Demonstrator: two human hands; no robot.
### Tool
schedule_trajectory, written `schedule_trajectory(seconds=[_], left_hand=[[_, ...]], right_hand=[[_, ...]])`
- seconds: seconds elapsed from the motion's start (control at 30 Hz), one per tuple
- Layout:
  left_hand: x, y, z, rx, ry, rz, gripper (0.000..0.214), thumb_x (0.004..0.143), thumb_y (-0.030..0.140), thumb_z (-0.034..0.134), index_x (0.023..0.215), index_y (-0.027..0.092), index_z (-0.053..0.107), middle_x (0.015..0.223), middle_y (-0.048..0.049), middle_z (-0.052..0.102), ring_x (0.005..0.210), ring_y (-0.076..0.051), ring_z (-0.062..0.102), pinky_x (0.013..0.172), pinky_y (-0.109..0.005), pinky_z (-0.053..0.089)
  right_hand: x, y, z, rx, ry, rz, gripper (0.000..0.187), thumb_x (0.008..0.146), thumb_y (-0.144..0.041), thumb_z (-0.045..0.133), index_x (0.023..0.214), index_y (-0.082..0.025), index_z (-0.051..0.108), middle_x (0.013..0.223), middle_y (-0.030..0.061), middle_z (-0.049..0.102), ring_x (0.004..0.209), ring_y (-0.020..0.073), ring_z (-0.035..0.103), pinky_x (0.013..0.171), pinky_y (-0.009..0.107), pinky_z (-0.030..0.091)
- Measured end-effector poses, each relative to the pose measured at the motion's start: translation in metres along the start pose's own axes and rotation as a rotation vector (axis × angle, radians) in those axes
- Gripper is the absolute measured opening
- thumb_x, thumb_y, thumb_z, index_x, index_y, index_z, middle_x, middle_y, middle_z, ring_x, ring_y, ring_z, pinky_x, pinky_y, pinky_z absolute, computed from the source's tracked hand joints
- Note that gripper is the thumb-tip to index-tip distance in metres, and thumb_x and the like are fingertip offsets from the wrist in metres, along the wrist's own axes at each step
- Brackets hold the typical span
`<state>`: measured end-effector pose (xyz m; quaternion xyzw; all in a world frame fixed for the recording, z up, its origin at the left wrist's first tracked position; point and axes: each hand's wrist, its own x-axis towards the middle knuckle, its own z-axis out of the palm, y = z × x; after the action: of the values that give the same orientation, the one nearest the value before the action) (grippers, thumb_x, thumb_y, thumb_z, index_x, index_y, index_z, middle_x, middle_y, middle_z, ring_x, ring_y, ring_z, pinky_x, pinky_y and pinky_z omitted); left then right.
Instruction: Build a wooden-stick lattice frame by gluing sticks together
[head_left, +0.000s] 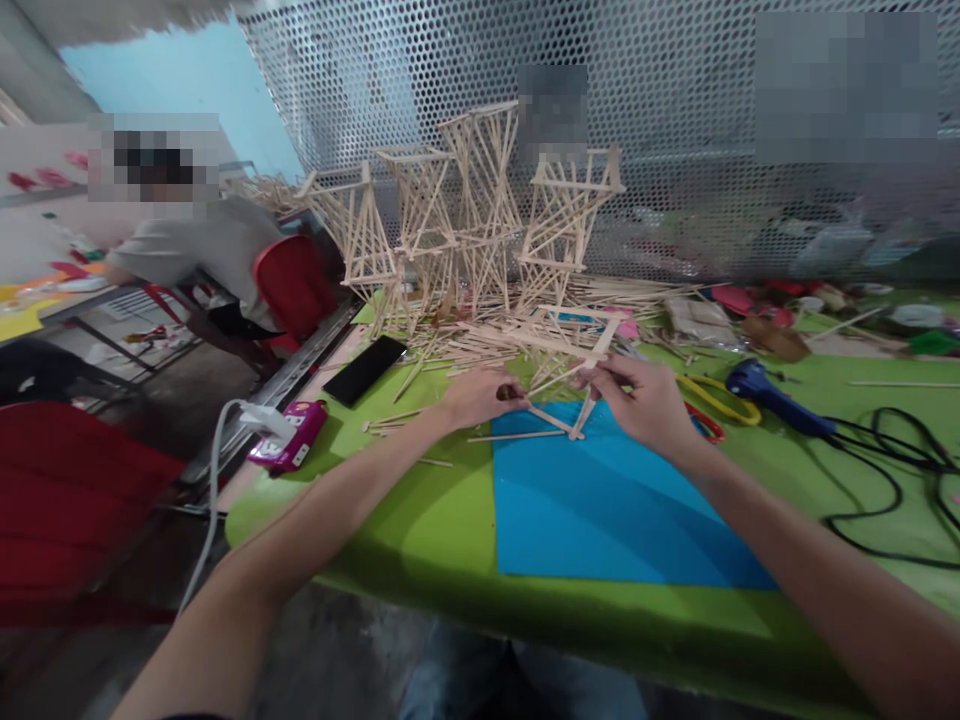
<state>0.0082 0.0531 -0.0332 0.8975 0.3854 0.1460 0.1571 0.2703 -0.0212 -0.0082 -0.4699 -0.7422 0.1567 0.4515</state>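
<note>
Over a blue sheet (577, 510), my two hands work at a small frame of flat wooden sticks (551, 345). My right hand (641, 400) pinches the frame at its near right corner, thumb and fingers closed. My left hand (484, 395) is closed with its fingertips at the end of a stick that slants down to a joint (575, 433) on the sheet; its exact grip is partly hidden. A loose stick (517, 436) lies across the sheet's left edge. Behind the frame spreads a pile of loose sticks (480, 340).
Several stick towers (424, 205) stand at the back before a perforated metal screen (637, 60). A blue glue gun (780, 398) with black cable and yellow-handled scissors (720, 398) lie right. Left are a black phone (365, 370) and a purple power strip (289, 437). A person (210, 245) sits far left.
</note>
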Motion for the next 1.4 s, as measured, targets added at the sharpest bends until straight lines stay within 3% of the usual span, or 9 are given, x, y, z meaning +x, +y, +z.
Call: schedule_trajectory(seconds=[0.27, 0.47, 0.8, 1.1, 1.2, 1.4], left_hand=[[0.0001, -0.0034, 0.0013, -0.06, -0.011, 0.053, 0.028, 0.097, 0.049, 0.07, 0.105, 0.025, 0.081, 0.1, 0.0004, 0.08, 0.083, -0.014, 0.069, 0.07, -0.025, 0.045], [-0.0001, -0.0015, -0.0005, -0.067, -0.014, 0.008, 0.038, 0.097, 0.059, 0.067, 0.104, 0.024, 0.081, 0.103, -0.0013, 0.081, 0.087, -0.016, 0.07, 0.069, -0.026, 0.045], [-0.001, 0.0022, -0.0011, -0.096, -0.031, -0.044, 0.037, 0.095, 0.06, 0.069, 0.102, 0.025, 0.08, 0.103, -0.0008, 0.08, 0.088, -0.015, 0.07, 0.072, -0.025, 0.047], [-0.0006, 0.0017, -0.0002, -0.067, -0.027, -0.046, 0.038, 0.094, 0.062, 0.069, 0.102, 0.026, 0.08, 0.106, -0.0002, 0.08, 0.093, -0.017, 0.071, 0.071, -0.027, 0.047], [-0.0007, 0.0032, -0.0009, -0.066, -0.037, -0.057, 0.037, 0.094, 0.061, 0.069, 0.103, 0.027, 0.08, 0.107, -0.0002, 0.08, 0.093, -0.017, 0.071, 0.07, -0.026, 0.047], [-0.0005, 0.0039, -0.0015, -0.092, -0.053, -0.065, 0.039, 0.095, 0.06, 0.068, 0.104, 0.024, 0.08, 0.106, -0.0015, 0.08, 0.091, -0.016, 0.071, 0.072, -0.026, 0.049]], right_hand=[[-0.0013, -0.0045, -0.004, -0.029, 0.001, 0.005, 0.032, 0.103, -0.038, 0.058, 0.089, -0.02, 0.081, 0.085, 0.006, 0.08, 0.064, 0.018, 0.067, 0.057, 0.029, 0.048], [-0.0024, -0.0035, -0.0078, -0.013, 0.012, 0.016, 0.04, 0.104, -0.049, 0.057, 0.091, -0.02, 0.081, 0.078, 0.0078, 0.077, 0.063, 0.0195, 0.066, 0.054, 0.029, 0.046], [0.0022, -0.0071, -0.0084, -0.085, 0.023, 0.017, 0.039, 0.104, -0.044, 0.056, 0.085, -0.018, 0.078, 0.074, 0.0064, 0.075, 0.063, 0.0169, 0.062, 0.057, 0.028, 0.043], [0.0041, -0.0013, -0.0052, -0.05, 0.018, 0.018, 0.043, 0.104, -0.052, 0.055, 0.097, -0.019, 0.082, 0.071, 0.0061, 0.073, 0.067, 0.0206, 0.066, 0.059, 0.029, 0.047], [0.0044, -0.0009, -0.0051, -0.055, 0.022, 0.007, 0.042, 0.104, -0.051, 0.055, 0.098, -0.019, 0.082, 0.072, 0.0061, 0.073, 0.067, 0.0207, 0.066, 0.059, 0.03, 0.047], [0.0051, -0.0046, -0.0079, -0.134, 0.016, -0.041, 0.038, 0.105, -0.038, 0.054, 0.082, -0.021, 0.078, 0.074, 0.0041, 0.075, 0.062, 0.0178, 0.064, 0.059, 0.029, 0.043]])
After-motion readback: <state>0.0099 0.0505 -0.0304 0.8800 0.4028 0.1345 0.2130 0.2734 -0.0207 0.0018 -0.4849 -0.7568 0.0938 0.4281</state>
